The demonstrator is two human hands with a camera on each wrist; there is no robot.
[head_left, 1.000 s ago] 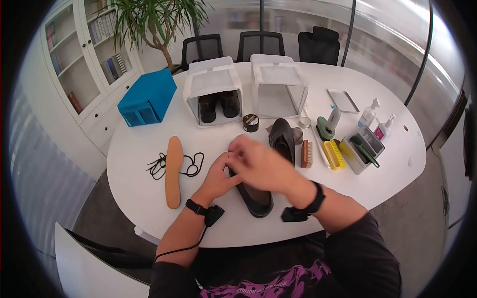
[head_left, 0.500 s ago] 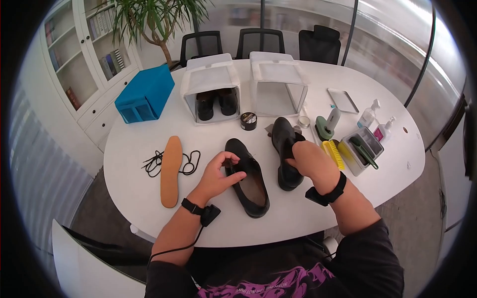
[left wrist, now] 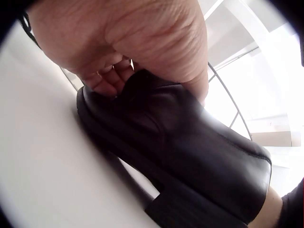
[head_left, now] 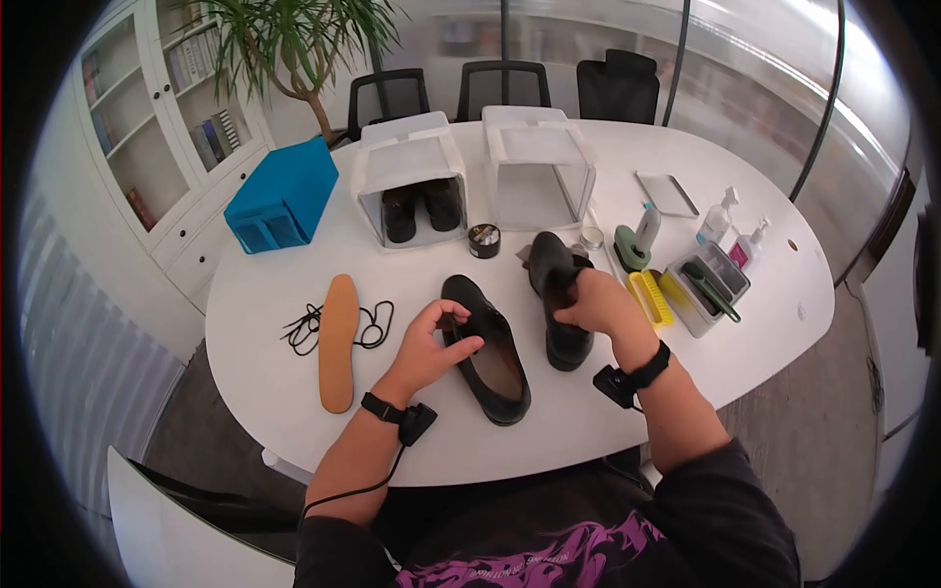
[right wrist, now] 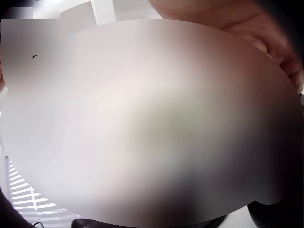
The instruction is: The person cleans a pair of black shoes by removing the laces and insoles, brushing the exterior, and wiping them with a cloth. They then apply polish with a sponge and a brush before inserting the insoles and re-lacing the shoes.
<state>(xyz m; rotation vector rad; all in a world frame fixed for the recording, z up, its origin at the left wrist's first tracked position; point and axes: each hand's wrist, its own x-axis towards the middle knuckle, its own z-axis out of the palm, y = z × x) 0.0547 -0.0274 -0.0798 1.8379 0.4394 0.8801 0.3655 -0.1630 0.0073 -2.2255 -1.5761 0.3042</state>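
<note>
Two black leather shoes lie side by side. My left hand [head_left: 426,351] holds the side of the left shoe [head_left: 505,382], thumb near its opening; in the left wrist view the curled fingers [left wrist: 111,80] of that hand rest on the shoe [left wrist: 190,137] near its front. At the right shoe [head_left: 568,343], my right hand [head_left: 606,306] grips the upper around the opening, its fingertips partly hidden. The right wrist view is mostly a blur, with part of a hand at the top right.
A tan insole [head_left: 338,343] lies on black laces [head_left: 376,331] at left. Behind stand a blue box [head_left: 284,196], a white box [head_left: 412,162] holding dark shoes, another white box [head_left: 539,147] and a round tin [head_left: 484,241]. Right: yellow brush [head_left: 649,299], grey caddy [head_left: 701,318], bottles [head_left: 718,218].
My right hand has moved from above the left shoe across to the right shoe and taken hold of it. My left hand has stayed at the left shoe.
</note>
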